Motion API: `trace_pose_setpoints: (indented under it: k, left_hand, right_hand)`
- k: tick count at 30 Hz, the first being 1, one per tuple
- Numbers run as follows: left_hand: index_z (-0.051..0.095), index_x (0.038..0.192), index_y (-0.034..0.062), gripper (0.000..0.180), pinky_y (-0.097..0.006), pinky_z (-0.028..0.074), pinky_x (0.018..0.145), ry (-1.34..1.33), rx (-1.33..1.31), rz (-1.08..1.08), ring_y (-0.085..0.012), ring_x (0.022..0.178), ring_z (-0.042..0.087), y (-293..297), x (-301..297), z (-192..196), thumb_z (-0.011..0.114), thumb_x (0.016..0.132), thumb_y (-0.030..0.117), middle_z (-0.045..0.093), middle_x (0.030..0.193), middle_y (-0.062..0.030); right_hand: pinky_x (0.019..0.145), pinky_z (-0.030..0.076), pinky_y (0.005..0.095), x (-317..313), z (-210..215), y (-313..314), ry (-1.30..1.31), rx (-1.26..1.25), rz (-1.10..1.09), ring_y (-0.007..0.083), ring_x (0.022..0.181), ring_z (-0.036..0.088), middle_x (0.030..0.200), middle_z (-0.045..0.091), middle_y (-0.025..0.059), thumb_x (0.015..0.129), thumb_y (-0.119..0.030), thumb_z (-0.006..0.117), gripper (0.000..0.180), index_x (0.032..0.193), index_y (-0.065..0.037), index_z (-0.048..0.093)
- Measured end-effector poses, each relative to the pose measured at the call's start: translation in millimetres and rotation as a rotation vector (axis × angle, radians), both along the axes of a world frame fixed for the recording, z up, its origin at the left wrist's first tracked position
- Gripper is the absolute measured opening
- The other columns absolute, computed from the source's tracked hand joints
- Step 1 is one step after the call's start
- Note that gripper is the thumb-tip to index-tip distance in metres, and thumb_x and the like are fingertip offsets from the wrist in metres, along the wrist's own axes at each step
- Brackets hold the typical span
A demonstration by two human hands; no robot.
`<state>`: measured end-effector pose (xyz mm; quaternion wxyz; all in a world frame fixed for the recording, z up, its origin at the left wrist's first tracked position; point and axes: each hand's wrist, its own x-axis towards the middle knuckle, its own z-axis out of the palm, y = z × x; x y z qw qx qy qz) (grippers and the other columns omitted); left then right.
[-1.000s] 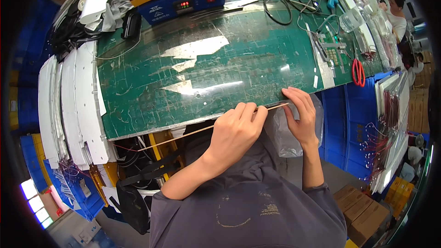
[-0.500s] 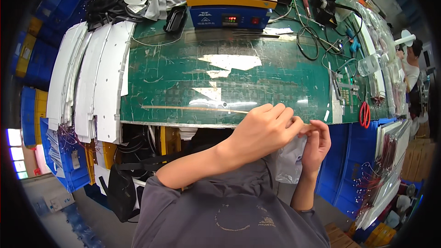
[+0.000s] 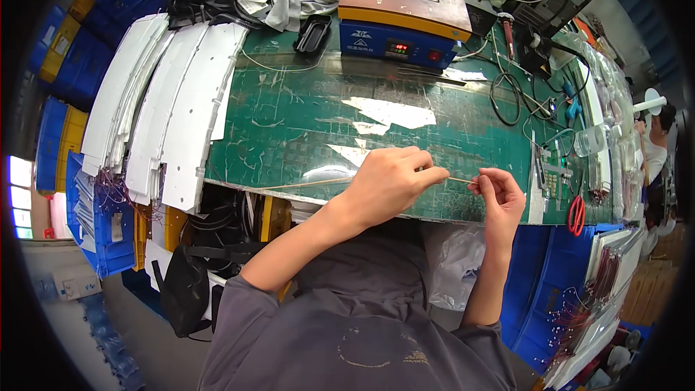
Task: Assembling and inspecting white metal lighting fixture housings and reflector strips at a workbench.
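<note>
A thin, tan, cord-like strip (image 3: 313, 183) runs through both my hands above the front edge of the green work mat (image 3: 279, 130). My left hand (image 3: 387, 187) is closed around it, knuckles up, and the strip's long end trails out to the left. My right hand (image 3: 501, 199) pinches the strip between thumb and fingertips, the other fingers curled. A short stretch of it shows taut between the two hands. What the strip is made of, I cannot tell. Just beyond my left hand, torn whitish patches (image 3: 394, 112) mark the mat.
A blue heating plate unit (image 3: 402, 29) with a brown top stands at the back. White panels (image 3: 181, 108) are stacked at left. Red-handled scissors (image 3: 576, 216) and a small circuit board (image 3: 554, 174) lie at right, below tangled cables (image 3: 507, 98). A plastic bag (image 3: 456, 268) hangs under the edge.
My hands, close together before, are now apart with strip showing between them. My left hand has drawn away to the left. The whole view has shifted and tilted a little.
</note>
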<state>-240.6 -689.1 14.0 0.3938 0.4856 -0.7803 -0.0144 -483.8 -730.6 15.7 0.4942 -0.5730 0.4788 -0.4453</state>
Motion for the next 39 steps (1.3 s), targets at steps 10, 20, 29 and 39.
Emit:
trace_pose_setpoints:
  k: [10,20,29,39]
  left_hand:
    - [0.076,0.115,0.0129,0.029,-0.037,0.049,0.096,-0.188,-0.006,0.372,-0.0187,0.097,0.067,30.2,85.6,25.1,0.072,0.086,0.006,0.074,0.109,-0.0018]
    - [0.076,0.124,0.0111,0.036,-0.041,0.045,0.110,-0.429,0.299,0.557,-0.0183,0.121,0.066,139.9,118.9,3.5,0.078,0.089,0.010,0.071,0.141,-0.0022]
    - [0.070,0.113,0.0064,0.015,-0.035,0.054,0.089,0.270,0.085,0.483,-0.0208,0.093,0.073,221.5,139.6,40.0,0.071,0.101,0.015,0.078,0.099,-0.0064]
    - [0.058,0.116,0.0048,0.025,-0.025,0.053,0.066,1.231,-0.716,0.926,-0.0158,0.076,0.068,405.6,232.1,105.6,0.044,0.119,0.025,0.069,0.098,-0.0078]
  right_hand:
    - [0.078,0.056,0.0242,-63.1,-10.7,-73.5,0.198,-0.279,-0.213,0.0128,0.081,0.068,0.095,0.076,0.0061,0.104,0.000,0.068,0.016,0.117,-0.002,0.076]
    - [0.083,0.056,0.0244,-78.5,-44.6,-89.7,0.332,-0.256,-0.236,0.0129,0.086,0.069,0.099,0.076,0.0046,0.106,-0.004,0.067,0.016,0.119,-0.003,0.077]
    - [0.092,0.055,0.0257,-95.6,-61.4,-102.1,0.340,-0.313,-0.126,0.0145,0.098,0.070,0.111,0.076,0.0071,0.109,-0.007,0.063,0.019,0.122,-0.001,0.075]
    - [0.096,0.055,0.0287,-110.7,-65.5,-108.8,0.497,-0.329,-0.105,0.0195,0.107,0.071,0.117,0.077,0.0100,0.112,-0.017,0.062,0.026,0.128,-0.002,0.074]
